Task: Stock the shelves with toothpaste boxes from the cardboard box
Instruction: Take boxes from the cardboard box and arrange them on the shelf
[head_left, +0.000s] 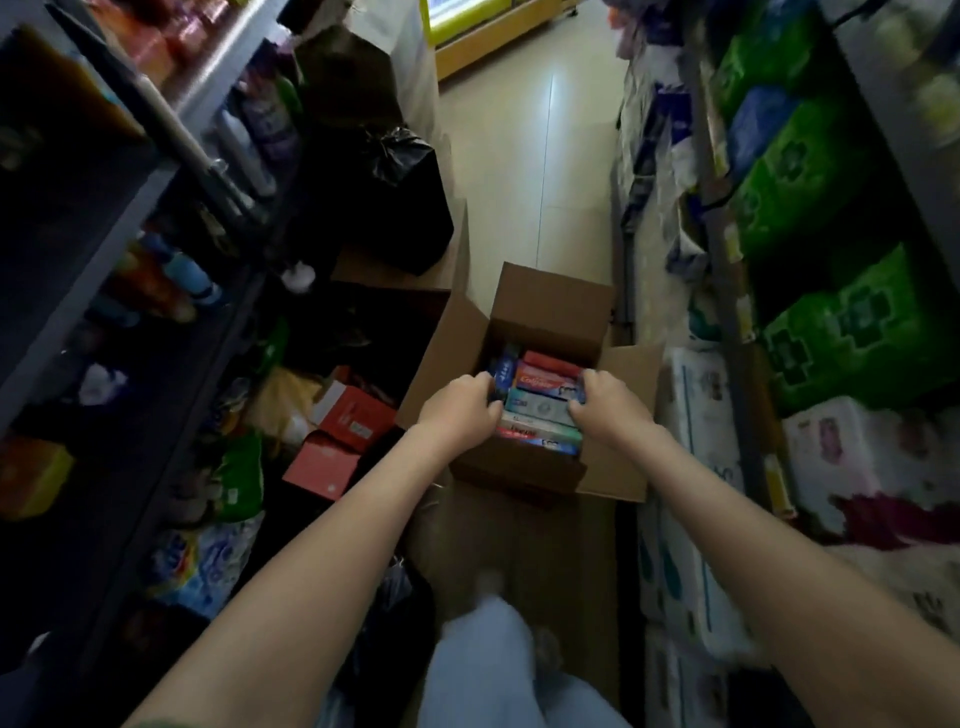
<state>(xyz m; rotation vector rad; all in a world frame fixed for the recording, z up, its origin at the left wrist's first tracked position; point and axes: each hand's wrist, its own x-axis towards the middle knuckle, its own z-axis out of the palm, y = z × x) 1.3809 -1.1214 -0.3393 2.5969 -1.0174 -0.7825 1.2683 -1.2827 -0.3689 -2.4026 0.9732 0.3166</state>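
Note:
An open cardboard box stands on the aisle floor in front of me, its flaps folded outward. Inside lie several toothpaste boxes, red, teal and blue, stacked flat. My left hand curls over the left ends of the stack. My right hand grips the right ends of the same boxes. Both hands are inside the box opening. The dark shelves on the left hold bottles and packs.
A black bag and red cartons clutter the floor left of the box. Green and white paper packs line the right side. My pale trouser leg shows at the bottom. Tiled floor stretches beyond the box.

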